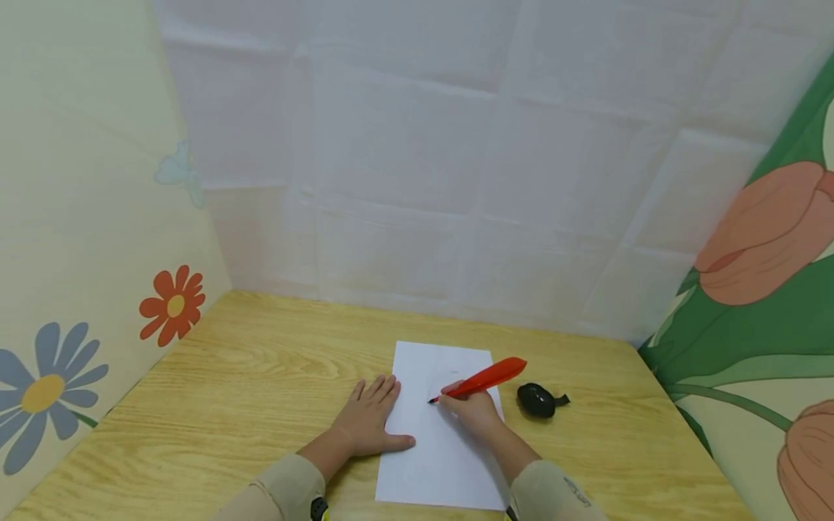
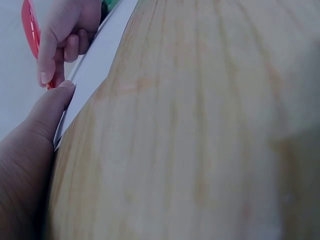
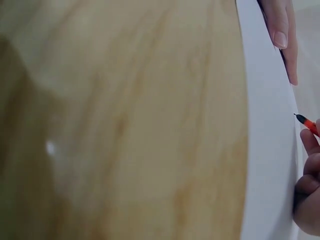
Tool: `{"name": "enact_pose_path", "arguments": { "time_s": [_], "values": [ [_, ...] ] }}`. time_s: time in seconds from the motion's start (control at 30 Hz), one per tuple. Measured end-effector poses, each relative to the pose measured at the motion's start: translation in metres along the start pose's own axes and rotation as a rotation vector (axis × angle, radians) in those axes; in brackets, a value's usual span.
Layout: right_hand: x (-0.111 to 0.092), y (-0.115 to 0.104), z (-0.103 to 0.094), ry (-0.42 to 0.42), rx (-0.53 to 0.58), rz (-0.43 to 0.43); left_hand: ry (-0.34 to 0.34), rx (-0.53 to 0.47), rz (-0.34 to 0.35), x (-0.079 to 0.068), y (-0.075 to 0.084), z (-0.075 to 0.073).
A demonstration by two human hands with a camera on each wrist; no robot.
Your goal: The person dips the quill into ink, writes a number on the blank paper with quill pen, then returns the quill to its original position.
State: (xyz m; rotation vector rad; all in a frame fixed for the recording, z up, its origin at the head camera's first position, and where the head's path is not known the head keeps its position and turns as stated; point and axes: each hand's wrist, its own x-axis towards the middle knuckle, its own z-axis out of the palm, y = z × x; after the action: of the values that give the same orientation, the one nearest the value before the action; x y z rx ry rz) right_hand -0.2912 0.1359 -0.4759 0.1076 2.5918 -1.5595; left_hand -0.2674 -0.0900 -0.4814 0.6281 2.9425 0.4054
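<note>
Red, plume-shaped pen [image 1: 493, 373] pinched in the right hand [image 1: 478, 414], shown over a white sheet of paper [image 1: 426, 470] on a wood-grain desk [image 1: 260, 376]. The governing relation is that between the dark writing tip [image 1: 431, 401] and the sheet: the tip projects to the left of the right hand's fingers, over the middle part of the paper, while the plume rises to the right and away from the person, reaching past the sheet's right edge in the head view. The pen's long axis thus runs obliquely across the sheet, whose own long axis points away from the person. Whether the tip touches the surface cannot be told. A small faint mark [image 1: 454, 372] lies on the far side of the pen, beyond the tip and somewhat to its right. The left hand [image 1: 368, 427] rests at the sheet's left edge, palm down, its fingers straight and parted, with the thumb extended onto the paper; it holds nothing. The tip stands between the two hands, nearer to the right. To the right of the sheet, apart from it, a rounded black object [image 1: 537, 400] lies on the desk.
</note>
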Motion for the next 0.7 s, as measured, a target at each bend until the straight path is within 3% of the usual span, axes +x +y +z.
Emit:
{"name": "enact_pose_path", "arguments": {
  "time_s": [0.4,0.7],
  "values": [
    [-0.006,-0.002,-0.002,-0.008,0.0,-0.058,0.002,-0.006,0.004,0.001,-0.001,0.001],
    [-0.01,-0.002,-0.003,-0.046,0.004,-0.038,-0.002,-0.013,-0.001,-0.001,0.001,-0.001]
  ]
}}
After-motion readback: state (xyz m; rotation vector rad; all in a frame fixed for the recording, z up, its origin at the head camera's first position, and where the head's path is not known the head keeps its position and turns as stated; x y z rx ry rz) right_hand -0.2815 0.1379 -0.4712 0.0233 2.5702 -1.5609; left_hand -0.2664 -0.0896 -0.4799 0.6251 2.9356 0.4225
